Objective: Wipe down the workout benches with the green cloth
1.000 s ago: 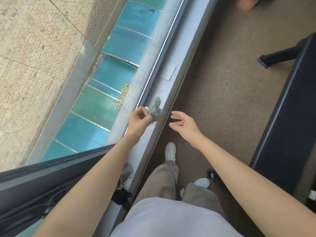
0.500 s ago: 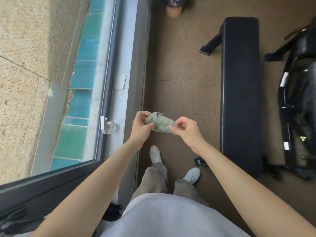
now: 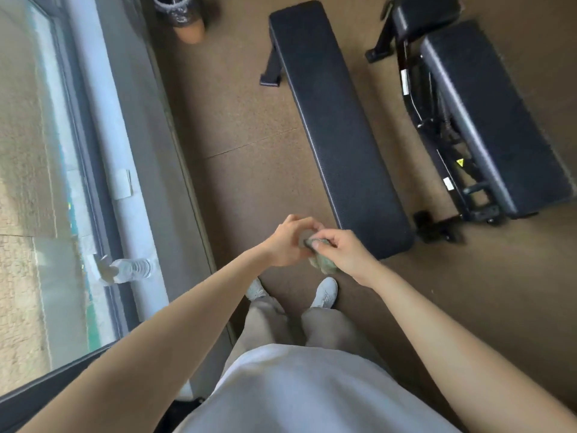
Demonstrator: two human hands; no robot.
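The left hand (image 3: 288, 242) and right hand (image 3: 340, 251) meet in front of the body, above the floor (image 3: 237, 120). Both grasp the cloth (image 3: 323, 264): the left hand's fingers curl round its upper part and the right hand pinches it from the other side. The cloth is bunched and mostly hidden between them. The near end of the flat bench (image 3: 337, 120) lies just beyond the hands. A second bench (image 3: 487, 114) stands to its right. A bottle (image 3: 131, 270) lies on the sill (image 3: 103, 120) at left.
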